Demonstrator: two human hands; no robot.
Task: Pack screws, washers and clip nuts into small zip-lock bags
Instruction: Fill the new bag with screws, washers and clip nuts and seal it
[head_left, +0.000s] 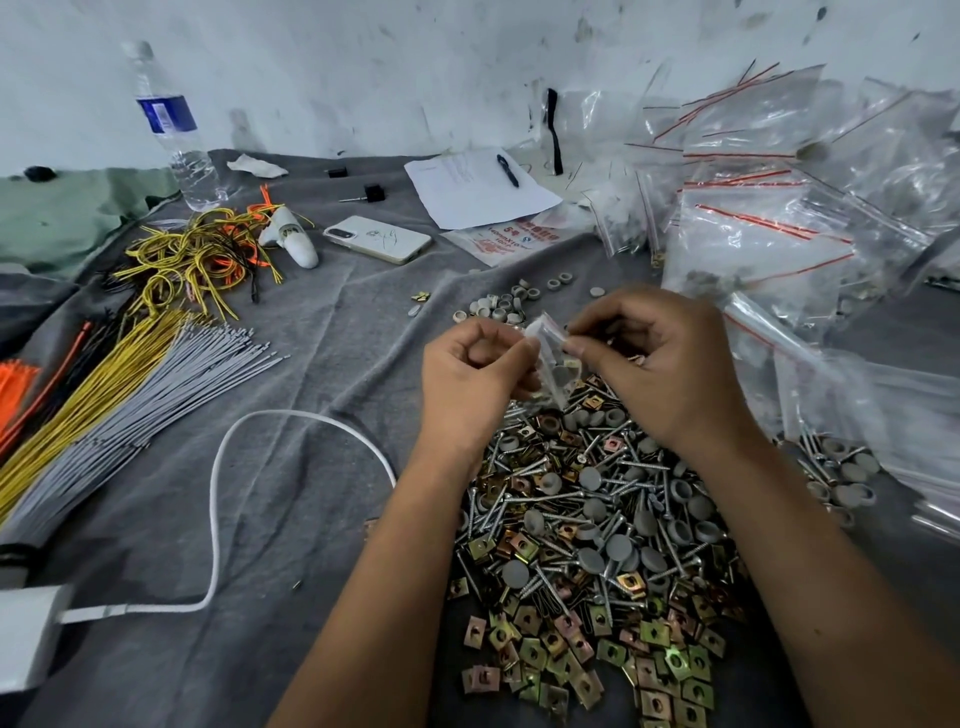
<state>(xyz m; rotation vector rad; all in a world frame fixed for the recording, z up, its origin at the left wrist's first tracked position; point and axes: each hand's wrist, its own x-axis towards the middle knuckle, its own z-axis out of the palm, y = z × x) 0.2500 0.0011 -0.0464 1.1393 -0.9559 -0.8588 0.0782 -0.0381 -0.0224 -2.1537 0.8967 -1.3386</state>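
Both hands up over the screw pile (597, 519): left hand (470, 379) and right hand (660, 358) fingers pinch the top edge of one small bag (553, 371), grey caps inside. Filled bags (769, 218) heaped right.

Left hand (470, 376): raised, fingers curled, thumb and fingertips pinching. Right hand (652, 358): raised just beside the left hand, fingers curled, pinching likewise. Both forearms bare, converging forward.

Small zip-lock bag (551, 364) held above the hardware heap

Clear, red-striped, holding grey washers, it hangs upright over mixed screws (561, 499), grey washers (618, 548) and brass-coloured clip nuts (545, 644) on grey cloth.
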